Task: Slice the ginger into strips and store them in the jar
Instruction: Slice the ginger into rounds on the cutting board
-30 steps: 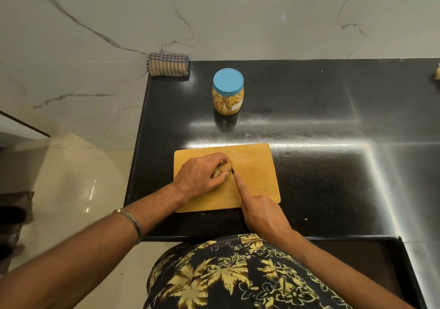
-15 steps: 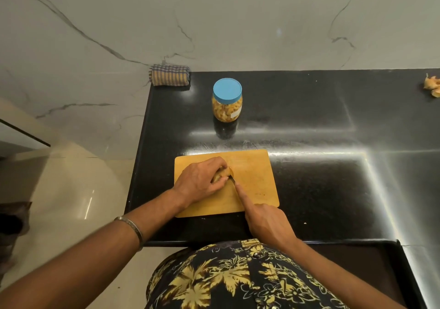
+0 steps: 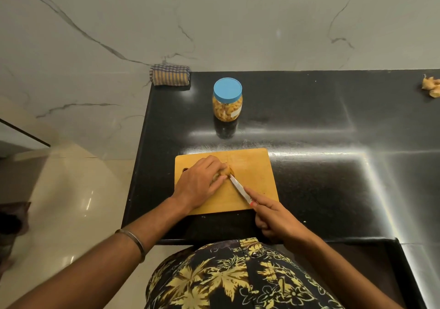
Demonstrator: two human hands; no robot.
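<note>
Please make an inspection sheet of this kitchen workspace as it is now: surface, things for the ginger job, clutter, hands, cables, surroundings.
Surface: black glossy counter, strong light reflections.
Job's things: ginger on wooden cutting board; knife blade tip at the ginger; jar behind the board, blue lid on, pale pieces inside.
Clutter: folded checked cloth at the far left corner; ginger scraps at the far right edge.
Hands: left hand holds the ginger down; right hand grips the knife.
Cables: nothing seen.
Surroundings: marble wall; pale shiny floor on the left.
</note>
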